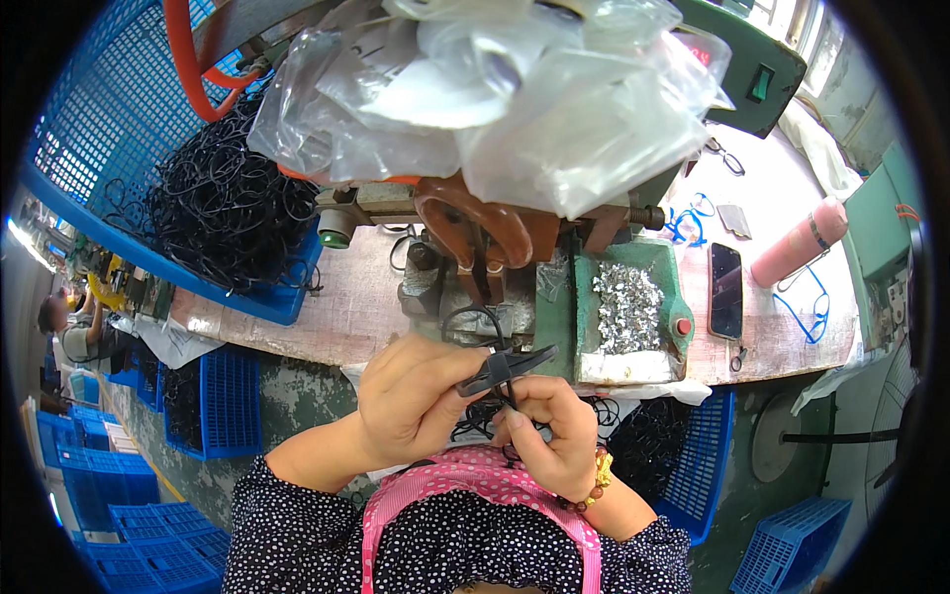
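Note:
In front of the bench machine, my left hand (411, 396) is closed on a dark, flat, elongated piece (505, 370); its exact kind I cannot make out. A thin black cord (473, 311) loops up above this piece and runs down past it. Just to the right and lower, my right hand (554, 436) pinches the black cord between thumb and fingers. More black cord lies bunched behind and between the hands, partly hidden by them. Both hands are above my pink dotted apron (426, 480), close to the bench's front edge.
The press machine (475, 223) stands ahead, with clear plastic bags (584, 119) over it. Right of it are a green tray (676, 287) of small silvery bits, a phone (725, 290) and a pink bottle (800, 243). Blue crates (233, 406) of black cords flank me. A person (84, 332) is far left.

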A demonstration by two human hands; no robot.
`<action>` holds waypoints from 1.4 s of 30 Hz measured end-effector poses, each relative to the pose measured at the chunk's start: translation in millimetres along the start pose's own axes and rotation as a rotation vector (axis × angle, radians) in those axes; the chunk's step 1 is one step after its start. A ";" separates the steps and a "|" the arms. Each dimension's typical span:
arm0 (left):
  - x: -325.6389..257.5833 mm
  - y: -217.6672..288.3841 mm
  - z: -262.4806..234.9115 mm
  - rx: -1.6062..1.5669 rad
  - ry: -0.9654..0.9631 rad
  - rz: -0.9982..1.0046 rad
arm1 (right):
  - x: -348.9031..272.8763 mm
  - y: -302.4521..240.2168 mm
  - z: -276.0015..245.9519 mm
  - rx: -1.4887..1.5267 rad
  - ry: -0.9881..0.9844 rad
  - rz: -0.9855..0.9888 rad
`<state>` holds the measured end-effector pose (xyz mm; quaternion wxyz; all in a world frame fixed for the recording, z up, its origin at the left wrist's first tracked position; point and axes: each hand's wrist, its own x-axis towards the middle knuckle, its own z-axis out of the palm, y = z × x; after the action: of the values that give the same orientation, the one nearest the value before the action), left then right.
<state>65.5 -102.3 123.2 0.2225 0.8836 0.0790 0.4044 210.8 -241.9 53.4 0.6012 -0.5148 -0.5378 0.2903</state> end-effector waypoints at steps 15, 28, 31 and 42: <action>-3.2 8.0 -4.4 -0.187 0.031 -0.160 | 0.3 -10.0 -12.3 -0.077 0.022 -0.095; -1.9 10.5 -0.5 -0.135 -0.042 0.078 | -5.6 -13.0 3.4 0.193 0.184 0.048; -2.0 10.8 3.2 -0.108 -0.044 0.140 | -5.9 -9.9 4.0 0.169 0.162 0.020; -10.4 10.0 -12.8 -0.036 -0.034 0.069 | 9.3 -23.3 2.5 0.597 -0.017 0.294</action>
<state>48.6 -110.3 128.0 0.2259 0.8883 0.0375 0.3982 206.0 -239.8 78.1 0.6727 -0.3853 -0.3540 0.5232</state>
